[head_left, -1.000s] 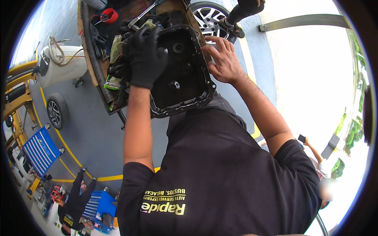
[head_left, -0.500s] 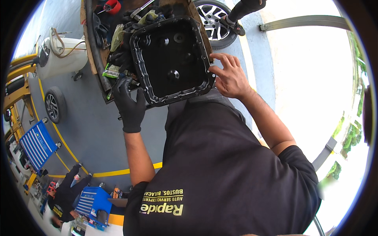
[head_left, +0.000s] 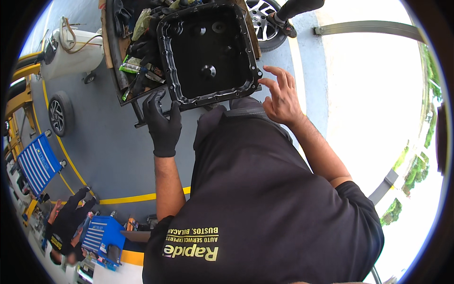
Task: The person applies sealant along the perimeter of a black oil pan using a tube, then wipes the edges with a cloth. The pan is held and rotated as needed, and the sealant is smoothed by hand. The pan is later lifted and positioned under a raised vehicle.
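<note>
A black oil pan (head_left: 203, 61) with bolt holes around its flange lies open side up on a cluttered cart. My left hand (head_left: 163, 124), in a black glove, is at the pan's near left corner. Its thumb and fingers are spread; whether the thumb touches the flange I cannot tell. Bare and open, my right hand (head_left: 283, 97) hovers beside the pan's right edge, with curved fingers apart and nothing in them.
Black gloves, a green packet (head_left: 131, 65) and rags crowd the cart (head_left: 113, 78) left of the pan. Beyond stand a wheel (head_left: 265, 23) and another person's shoe (head_left: 283, 26). On the left are a white tank (head_left: 75, 54), a loose wheel (head_left: 60, 113), blue tool cabinets (head_left: 40, 163) and a co-worker (head_left: 68, 220).
The pan and cart sit higher in the picture. My right hand has come away from the pan's right edge. My left hand has moved slightly right and its fingers have left the cart's clutter.
</note>
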`<state>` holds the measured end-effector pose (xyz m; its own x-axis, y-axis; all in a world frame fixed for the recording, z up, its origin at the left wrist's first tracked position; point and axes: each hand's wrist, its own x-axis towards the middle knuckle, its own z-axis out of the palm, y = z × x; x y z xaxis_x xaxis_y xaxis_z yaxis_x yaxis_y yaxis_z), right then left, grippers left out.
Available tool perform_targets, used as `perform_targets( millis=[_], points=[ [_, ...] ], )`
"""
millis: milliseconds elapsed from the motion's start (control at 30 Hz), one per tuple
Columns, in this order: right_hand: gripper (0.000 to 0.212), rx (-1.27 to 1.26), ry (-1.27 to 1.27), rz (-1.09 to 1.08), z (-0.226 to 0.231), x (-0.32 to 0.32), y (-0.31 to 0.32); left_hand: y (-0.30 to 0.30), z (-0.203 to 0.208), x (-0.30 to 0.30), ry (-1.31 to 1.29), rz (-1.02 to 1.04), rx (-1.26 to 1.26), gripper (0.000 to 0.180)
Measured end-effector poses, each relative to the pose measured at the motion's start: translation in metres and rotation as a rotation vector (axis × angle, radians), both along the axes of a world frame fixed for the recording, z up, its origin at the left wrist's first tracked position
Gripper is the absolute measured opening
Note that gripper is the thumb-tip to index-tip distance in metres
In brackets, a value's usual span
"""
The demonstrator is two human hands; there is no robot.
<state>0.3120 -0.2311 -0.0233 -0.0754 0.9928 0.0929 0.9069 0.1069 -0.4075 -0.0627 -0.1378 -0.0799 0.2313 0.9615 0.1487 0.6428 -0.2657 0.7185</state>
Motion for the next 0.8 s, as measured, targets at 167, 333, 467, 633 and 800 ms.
perform_targets(
  millis=[167,333,467,633,800],
  points=[
    [0.057,-0.033,-0.05,0.065,-0.002,-0.007,-0.006,-0.009,-0.005,0.002,-0.098,0.004,-0.098,0.051],
    [0.061,-0.003,-0.066,0.171,-0.003,-0.014,-0.005,-0.017,-0.01,0.008,-0.452,0.135,-0.401,0.053],
    [0.065,0.015,-0.015,0.187,-0.002,-0.027,0.004,-0.021,-0.013,0.009,-0.749,0.188,-0.558,0.048],
    [0.062,0.014,-0.025,0.319,0.0,-0.061,0.028,-0.018,-0.017,0.01,-0.805,0.235,-0.662,0.039],
    [0.05,0.043,-0.018,0.41,0.003,-0.085,0.042,-0.021,-0.02,0.009,-0.823,0.282,-0.715,0.037]
  ],
)
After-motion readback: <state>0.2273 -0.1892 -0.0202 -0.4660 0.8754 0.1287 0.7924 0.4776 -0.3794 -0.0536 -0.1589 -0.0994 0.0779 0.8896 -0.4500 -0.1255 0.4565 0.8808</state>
